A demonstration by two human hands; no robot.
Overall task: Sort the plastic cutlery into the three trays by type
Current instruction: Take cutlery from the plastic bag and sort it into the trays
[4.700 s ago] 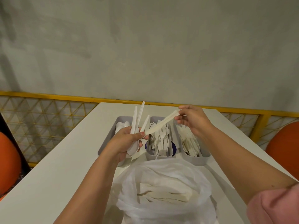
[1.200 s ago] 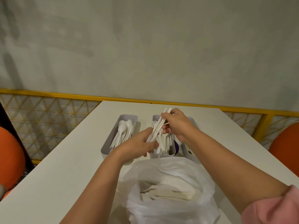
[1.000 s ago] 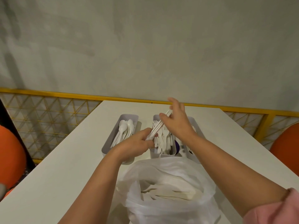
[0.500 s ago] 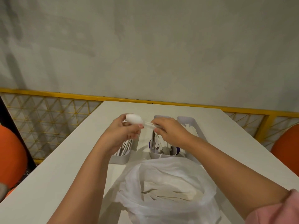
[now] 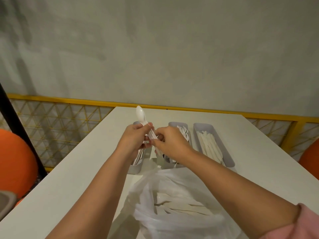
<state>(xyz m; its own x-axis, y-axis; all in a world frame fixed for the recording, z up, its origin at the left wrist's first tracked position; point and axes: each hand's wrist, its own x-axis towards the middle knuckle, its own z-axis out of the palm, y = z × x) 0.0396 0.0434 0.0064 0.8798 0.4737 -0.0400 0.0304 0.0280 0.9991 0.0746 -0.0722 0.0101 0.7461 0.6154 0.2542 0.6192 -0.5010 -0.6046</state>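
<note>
My left hand (image 5: pixel 133 138) grips a small bunch of white plastic spoons (image 5: pixel 141 116), bowls pointing up and away, above the left grey tray (image 5: pixel 138 167). My right hand (image 5: pixel 170 142) pinches the lower handle ends of the same spoons. The middle tray (image 5: pixel 172 124) holds forks, and the right tray (image 5: pixel 222 149) holds knives. A translucent white plastic bag (image 5: pixel 174 204) with more cutlery inside lies on the white table (image 5: pixel 77 169) just in front of the trays. My hands hide most of the left tray.
A yellow rail with wire mesh (image 5: pixel 57 116) runs behind the table below a grey wall. Orange chair backs stand at the far left (image 5: pixel 15 163) and far right (image 5: pixel 310 159). A black post (image 5: pixel 20 131) leans at the left.
The spoons have swung from lying sideways between my hands to pointing up and away. Both hands stay together over the left tray, and the knives in the right tray show again.
</note>
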